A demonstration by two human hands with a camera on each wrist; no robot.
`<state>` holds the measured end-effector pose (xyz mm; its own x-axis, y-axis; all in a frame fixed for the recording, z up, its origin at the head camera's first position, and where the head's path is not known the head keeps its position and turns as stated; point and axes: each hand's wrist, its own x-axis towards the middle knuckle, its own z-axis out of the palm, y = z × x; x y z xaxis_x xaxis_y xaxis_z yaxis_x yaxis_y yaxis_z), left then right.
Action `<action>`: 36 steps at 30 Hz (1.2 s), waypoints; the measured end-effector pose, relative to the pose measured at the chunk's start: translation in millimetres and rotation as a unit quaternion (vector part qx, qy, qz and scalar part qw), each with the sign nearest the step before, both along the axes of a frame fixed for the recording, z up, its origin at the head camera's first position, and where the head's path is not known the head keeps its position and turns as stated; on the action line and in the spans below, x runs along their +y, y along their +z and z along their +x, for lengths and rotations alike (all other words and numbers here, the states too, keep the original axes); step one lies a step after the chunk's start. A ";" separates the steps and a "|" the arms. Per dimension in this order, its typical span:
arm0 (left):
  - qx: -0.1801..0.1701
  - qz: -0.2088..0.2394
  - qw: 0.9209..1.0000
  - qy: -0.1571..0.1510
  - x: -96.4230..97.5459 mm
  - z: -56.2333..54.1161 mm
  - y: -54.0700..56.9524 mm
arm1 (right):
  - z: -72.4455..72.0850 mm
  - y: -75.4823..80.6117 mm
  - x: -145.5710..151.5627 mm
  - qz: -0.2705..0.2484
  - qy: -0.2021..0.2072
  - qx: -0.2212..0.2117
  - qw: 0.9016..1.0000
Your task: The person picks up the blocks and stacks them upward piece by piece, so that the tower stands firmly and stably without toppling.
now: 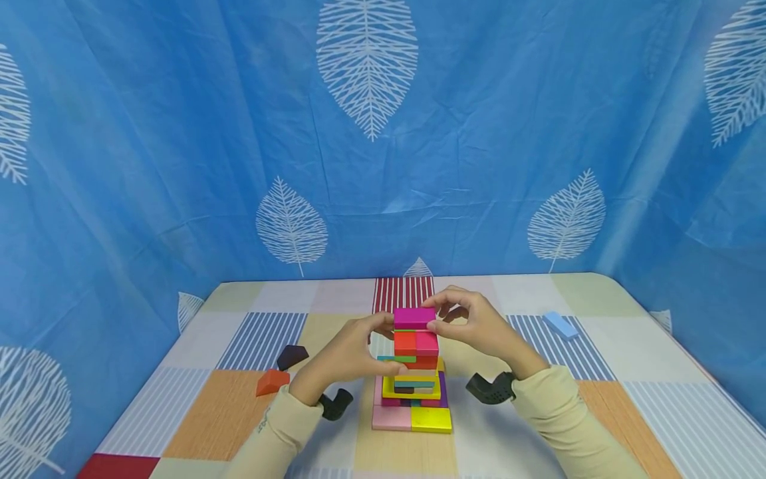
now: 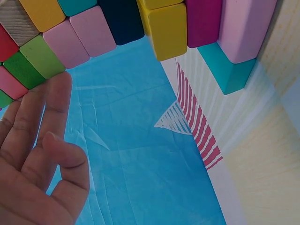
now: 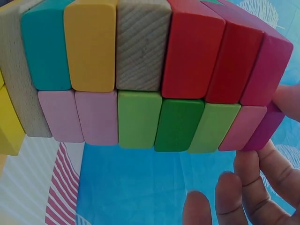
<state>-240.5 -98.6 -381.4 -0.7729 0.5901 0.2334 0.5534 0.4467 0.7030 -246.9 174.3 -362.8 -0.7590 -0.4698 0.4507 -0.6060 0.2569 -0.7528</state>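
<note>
A tall tower of coloured wooden blocks [image 1: 404,344] stands at the middle of the table. The magenta block [image 1: 414,319] lies on its top. My right hand [image 1: 473,324] pinches that block's right end between thumb and fingertips; the right wrist view shows the other fingers [image 3: 228,197] spread apart. On the tower's left side is my left hand [image 1: 350,347]. In the left wrist view its straight fingertips touch the light green block [image 2: 42,56] and its neighbours, while the bent thumb [image 2: 68,154] stands away from them.
To the left on the patchwork tablecloth [image 1: 197,412] lie a black block [image 1: 292,356] and an orange-red block [image 1: 272,382]. A light blue block [image 1: 560,325] is at the far right. A blue leaf-patterned curtain [image 1: 443,166] hangs behind the table.
</note>
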 end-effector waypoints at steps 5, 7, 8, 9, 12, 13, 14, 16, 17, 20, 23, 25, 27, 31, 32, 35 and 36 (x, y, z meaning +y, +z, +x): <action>-0.004 -0.003 1.000 0.005 0.5 0.5 -0.2 | -0.4 1.8 3.4 0.007 -0.001 -0.005 1.000; -0.007 -0.002 1.000 0.007 0.8 0.8 -0.3 | -1.4 3.6 7.8 0.011 -0.002 -0.005 1.000; -0.008 -0.003 1.000 0.008 0.8 1.0 -0.2 | -2.1 4.8 10.9 0.013 -0.004 -0.004 1.000; -0.010 -0.002 1.000 0.008 0.9 1.3 -0.2 | -2.8 6.3 14.7 0.014 -0.005 -0.003 1.000; -0.012 -0.002 1.000 0.011 0.9 2.0 0.0 | -3.7 12.3 28.6 0.015 -0.018 -0.001 1.000; -0.012 -0.002 1.000 0.012 0.8 2.2 0.0 | -3.7 14.5 34.1 0.014 -0.025 -0.002 1.000; -0.011 -0.003 1.000 0.013 0.7 2.3 0.0 | -3.5 16.6 40.0 0.011 -0.034 -0.004 0.999; -0.010 -0.004 1.000 0.014 0.7 2.4 0.0 | -3.3 19.9 52.5 0.003 -0.053 -0.009 0.999; -0.010 -0.004 1.000 0.014 0.6 2.4 0.0 | -3.3 21.4 59.0 -0.003 -0.063 -0.014 0.998; -0.010 -0.004 1.000 0.015 0.2 1.9 -0.6 | -4.8 23.4 80.7 -0.024 -0.093 -0.022 0.995; -0.010 -0.002 1.000 0.014 -0.2 1.4 -1.1 | -8.1 21.3 103.1 -0.062 -0.112 -0.030 0.991; -0.009 -0.003 1.000 0.015 -0.3 1.3 -1.1 | -11.4 16.9 118.1 -0.088 -0.126 -0.035 0.988; -0.008 -0.005 1.000 0.015 -0.5 1.2 -1.1 | -15.4 10.0 132.5 -0.109 -0.143 -0.041 0.983; -0.009 -0.006 1.000 0.014 -0.1 1.2 -0.7 | -24.9 -12.0 159.8 -0.123 -0.203 -0.057 0.970; -0.010 -0.006 1.000 0.013 0.1 1.2 -0.6 | -26.3 -18.4 165.7 -0.116 -0.228 -0.064 0.965; -0.010 -0.004 1.000 0.011 0.5 1.1 -0.7 | -29.3 -38.2 183.6 -0.077 -0.305 -0.088 0.945; -0.010 -0.004 1.000 0.010 0.7 1.1 -0.8 | -29.0 -43.9 189.3 -0.053 -0.330 -0.097 0.938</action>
